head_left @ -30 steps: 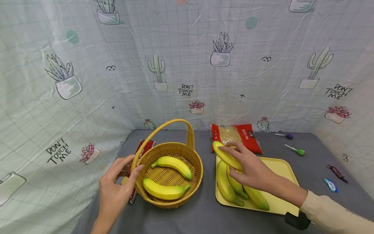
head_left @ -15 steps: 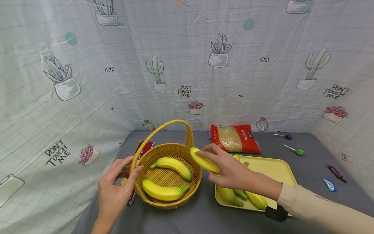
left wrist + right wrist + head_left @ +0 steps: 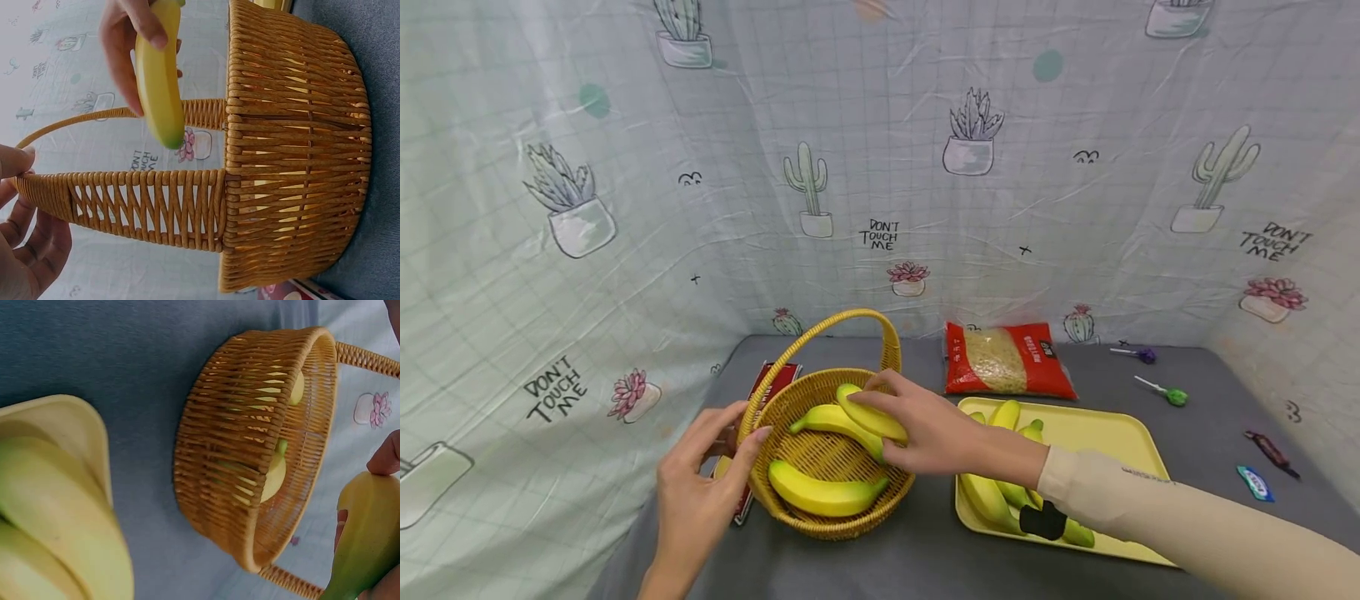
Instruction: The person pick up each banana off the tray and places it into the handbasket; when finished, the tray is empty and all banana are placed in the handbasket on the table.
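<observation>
My left hand (image 3: 703, 479) pinches the handle (image 3: 147, 206) of a woven wicker basket (image 3: 808, 458) between thumb and fingers. Inside the basket lie two bananas, one at the front (image 3: 827, 492) and one farther back (image 3: 820, 418). With fingers and thumb around it, my right hand (image 3: 928, 425) holds another banana (image 3: 868, 412) over the basket's right side. The left wrist view shows this held banana (image 3: 159, 81) above the rim, apart from the wicker. To the right, several bananas (image 3: 985, 500) lie on a yellow tray (image 3: 1097, 425), partly hidden by the right forearm.
Behind the tray lies a red bag of dry food (image 3: 1000, 358). A purple lollipop (image 3: 1145, 356), a green lollipop (image 3: 1175, 397) and two small wrapped sweets (image 3: 1255, 483) are at the right. A dark red packet (image 3: 781, 381) sits behind the basket, partly covered.
My right hand has carried its banana leftward from above the tray to over the basket. The left hand stays on the handle, and the two bananas in the basket have not moved.
</observation>
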